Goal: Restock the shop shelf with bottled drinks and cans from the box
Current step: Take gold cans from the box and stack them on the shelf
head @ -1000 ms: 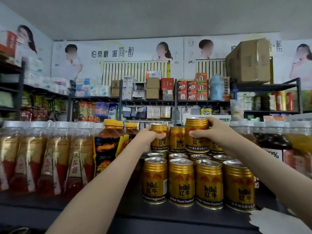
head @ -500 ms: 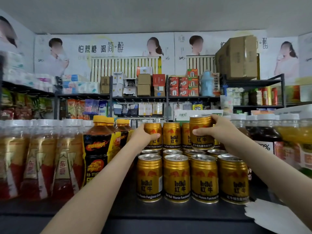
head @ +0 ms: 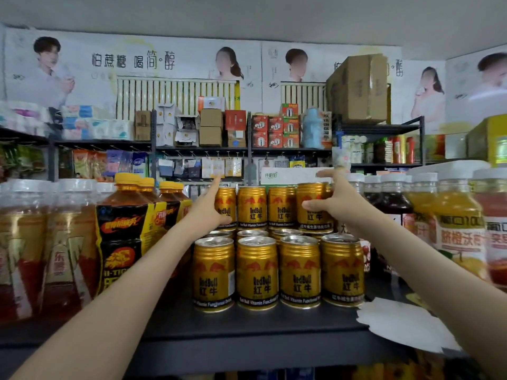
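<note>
I take the front row of gold cans point(head: 257, 272) as my marker: four Red Bull cans standing upright, side by side, near the front edge of the dark shelf point(head: 247, 322). More can tops show just behind that row. Stacked above and behind it stands an upper row point(head: 251, 207) of four like cans, labels facing me.

My left hand point(head: 211, 212) is up at the left end can point(head: 227, 201) of the upper row, above the marker row's left end. It is spread: the fingers are straight and point upward beside the can, and the thumb lies across the can's front. My right hand point(head: 338, 200) is at the right end can point(head: 312, 193), above the marker row's right end. It too is spread wide, the index finger stretched leftward above the can's top and the thumb against its front. I cannot tell whether the palm touches the can's side.

Left of the marker row stand yellow-capped bottles point(head: 123, 231) with dark labels, and further left red-labelled bottles point(head: 27, 242) with white caps. Right of it stand orange juice bottles point(head: 458, 229). A white sheet point(head: 397, 322) lies on the shelf by the row's right front corner. Far behind and above the row, a cardboard box point(head: 356, 89) sits atop a rack.
</note>
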`<action>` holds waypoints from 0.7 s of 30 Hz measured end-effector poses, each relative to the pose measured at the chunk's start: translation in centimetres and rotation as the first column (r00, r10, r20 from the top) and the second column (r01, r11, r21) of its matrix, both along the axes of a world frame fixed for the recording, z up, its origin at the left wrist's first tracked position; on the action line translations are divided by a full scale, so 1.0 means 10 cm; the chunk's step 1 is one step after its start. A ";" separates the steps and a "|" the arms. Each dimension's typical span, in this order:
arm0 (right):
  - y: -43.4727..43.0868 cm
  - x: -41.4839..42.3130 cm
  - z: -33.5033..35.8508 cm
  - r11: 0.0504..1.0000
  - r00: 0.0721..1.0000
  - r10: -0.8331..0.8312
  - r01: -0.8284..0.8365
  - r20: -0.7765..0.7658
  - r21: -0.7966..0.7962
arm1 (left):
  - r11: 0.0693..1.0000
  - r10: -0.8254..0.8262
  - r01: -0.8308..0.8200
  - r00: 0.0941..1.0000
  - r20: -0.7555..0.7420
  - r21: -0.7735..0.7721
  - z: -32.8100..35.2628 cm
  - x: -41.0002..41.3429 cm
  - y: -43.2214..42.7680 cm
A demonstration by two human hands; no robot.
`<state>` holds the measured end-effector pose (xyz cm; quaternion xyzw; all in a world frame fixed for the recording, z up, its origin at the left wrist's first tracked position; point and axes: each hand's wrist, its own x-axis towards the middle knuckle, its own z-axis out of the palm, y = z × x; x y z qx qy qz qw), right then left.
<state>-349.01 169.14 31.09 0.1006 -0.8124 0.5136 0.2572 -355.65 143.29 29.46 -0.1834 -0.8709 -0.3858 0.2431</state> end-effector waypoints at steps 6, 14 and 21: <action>0.01 0.07 -0.06 0.971 0.995 -0.034 0.055 -0.093 0.233 | 0.998 0.037 -0.036 0.999 0.019 -0.048 0.01 0.01 0.00; 0.10 0.02 -0.12 0.929 0.986 -0.037 0.094 -0.164 0.357 | 0.946 0.078 -0.102 0.993 -0.089 -0.308 0.00 0.01 -0.02; 0.13 0.10 -0.10 0.564 0.938 -0.155 0.341 -0.310 0.752 | 0.837 0.162 -0.238 0.968 -0.191 -0.493 0.03 0.01 -0.01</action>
